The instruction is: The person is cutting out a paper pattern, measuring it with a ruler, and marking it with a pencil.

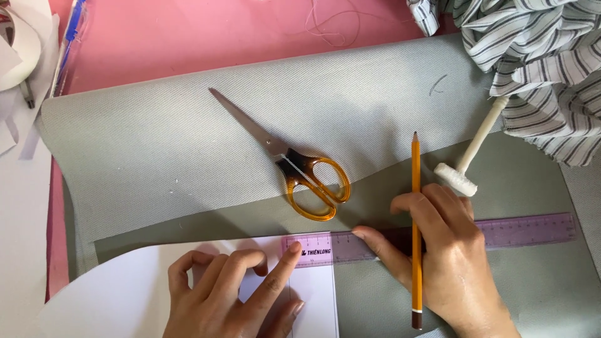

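My left hand (235, 291) presses flat on a white paper pattern (119, 294), index fingertip touching the left end of a translucent purple ruler (526, 228). My right hand (447, 256) rests on the ruler's middle, with a yellow pencil (416, 181) tucked between its fingers, tip pointing away from me. The ruler and paper lie on grey fabric (163, 150). Orange-handled scissors (294, 166) lie shut on the fabric just beyond both hands.
A white T-shaped tool (469, 156) lies right of the pencil. Striped grey-and-white cloth (538, 62) is heaped at top right. A pink surface (206, 31) with loose thread runs along the top. A blue pen (70, 37) and white paper scraps sit top left.
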